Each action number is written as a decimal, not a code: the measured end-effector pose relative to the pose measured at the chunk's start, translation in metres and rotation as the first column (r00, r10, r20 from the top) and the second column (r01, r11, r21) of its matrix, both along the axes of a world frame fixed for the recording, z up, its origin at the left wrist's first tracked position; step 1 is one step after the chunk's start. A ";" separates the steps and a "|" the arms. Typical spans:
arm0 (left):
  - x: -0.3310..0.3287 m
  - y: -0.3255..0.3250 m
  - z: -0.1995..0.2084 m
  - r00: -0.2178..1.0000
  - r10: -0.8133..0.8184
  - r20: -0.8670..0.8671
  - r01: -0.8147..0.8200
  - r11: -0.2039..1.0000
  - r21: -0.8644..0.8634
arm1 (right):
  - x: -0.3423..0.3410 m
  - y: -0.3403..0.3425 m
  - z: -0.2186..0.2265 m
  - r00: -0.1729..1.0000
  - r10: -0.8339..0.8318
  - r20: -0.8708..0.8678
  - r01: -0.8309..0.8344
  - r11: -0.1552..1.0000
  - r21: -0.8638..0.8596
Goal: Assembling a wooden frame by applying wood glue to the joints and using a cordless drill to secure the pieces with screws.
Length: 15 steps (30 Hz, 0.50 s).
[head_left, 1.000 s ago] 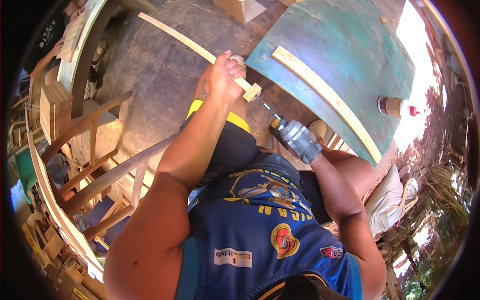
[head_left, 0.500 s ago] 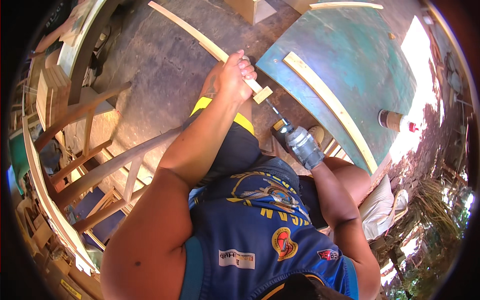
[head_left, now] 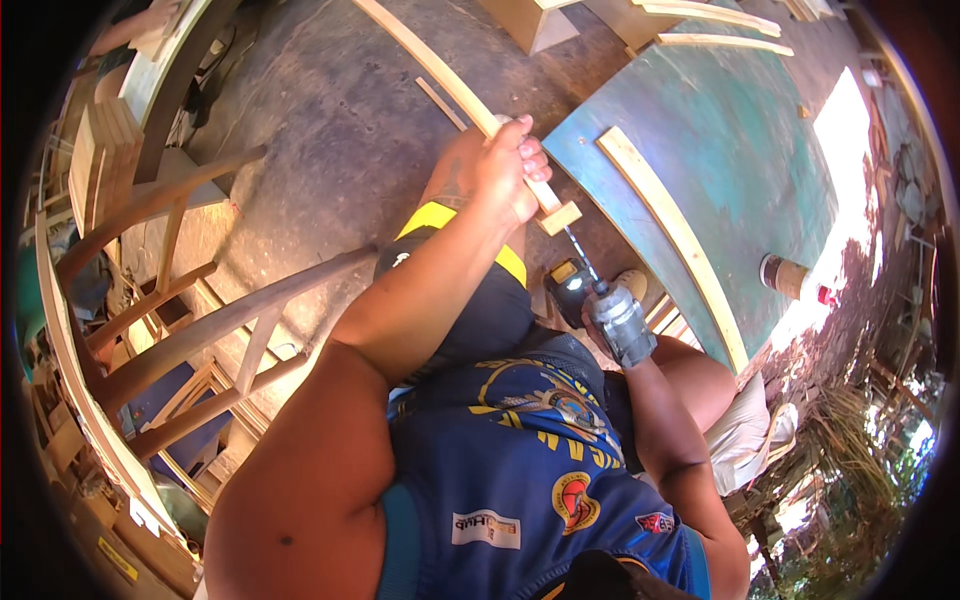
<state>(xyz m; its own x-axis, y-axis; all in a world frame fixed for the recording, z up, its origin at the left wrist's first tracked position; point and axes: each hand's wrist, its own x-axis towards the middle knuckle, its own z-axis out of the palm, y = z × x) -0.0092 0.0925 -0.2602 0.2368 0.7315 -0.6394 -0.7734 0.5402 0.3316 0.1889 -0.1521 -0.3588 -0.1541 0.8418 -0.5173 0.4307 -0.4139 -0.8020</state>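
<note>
My left hand [head_left: 512,172] is wrapped round a long, slightly curved wooden strip [head_left: 430,58], which runs away to the far edge of the view. A small wooden block [head_left: 561,218] sits crosswise at the strip's near end. In my right hand [head_left: 597,335] is a cordless drill [head_left: 625,325] with its light on; the body hides most of the fingers. Its long bit [head_left: 583,257] points up at the block, the tip at or very near the near face; I cannot tell whether it has entered the wood.
To the right stands a blue-green table [head_left: 740,190] bearing a curved wooden strip [head_left: 675,240] and a bottle with a red cap [head_left: 790,277]. A wooden frame [head_left: 220,325] is at my left, near stacked boards [head_left: 105,165]. Another person's hand [head_left: 150,22] shows at the far left.
The view has shifted, so most things appear lower and to the right. The drill is angled more steeply toward the block. Both hands keep their hold.
</note>
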 end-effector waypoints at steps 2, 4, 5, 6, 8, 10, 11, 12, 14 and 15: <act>-0.001 0.000 0.000 1.000 0.007 0.004 -0.007 1.000 0.011 | 0.001 -0.002 0.002 0.658 -0.510 -0.554 0.367 0.859 -0.356; -0.002 0.000 -0.001 1.000 0.000 0.022 0.000 1.000 -0.010 | 0.006 -0.001 0.013 0.799 0.278 0.533 -0.473 0.838 0.273; -0.003 0.001 -0.002 0.999 -0.001 0.035 0.002 1.000 -0.018 | 0.007 0.000 0.020 0.798 0.281 0.533 -0.476 0.836 0.272; -0.003 0.001 -0.004 0.999 -0.011 0.041 0.011 1.000 -0.010 | 0.007 0.003 0.026 0.845 0.268 0.463 -0.445 0.832 0.330; -0.005 0.002 -0.007 0.997 -0.030 0.075 0.029 0.999 0.014 | 0.003 0.008 0.039 0.955 0.135 0.264 -0.250 0.846 0.471; -0.006 0.002 -0.009 0.992 -0.051 0.113 0.047 0.998 0.038 | -0.003 0.014 0.051 0.977 0.092 0.190 -0.169 0.882 0.440; -0.007 0.002 -0.009 0.990 -0.066 0.121 0.060 0.997 0.052 | -0.005 0.017 0.056 0.994 0.052 0.101 -0.090 0.904 0.418; -0.008 0.002 -0.008 0.991 -0.077 0.113 0.073 0.997 0.039 | -0.007 0.018 0.059 0.993 0.034 0.114 -0.077 0.914 0.399; -0.007 0.002 -0.005 0.986 -0.069 0.149 0.065 0.997 0.031 | -0.007 0.022 0.061 0.947 0.118 0.300 -0.260 0.828 0.496; -0.006 0.002 -0.003 0.985 -0.052 0.164 0.055 0.998 -0.013 | -0.005 0.024 0.059 0.876 0.161 0.454 -0.415 0.731 0.542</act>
<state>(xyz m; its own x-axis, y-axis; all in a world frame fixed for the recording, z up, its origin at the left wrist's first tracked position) -0.0156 0.0944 -0.2630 0.3774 0.7041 -0.6014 -0.7862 0.5868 0.1937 0.1843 -0.1278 -0.2993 -0.3577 0.9336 0.0207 0.7454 0.2988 -0.5959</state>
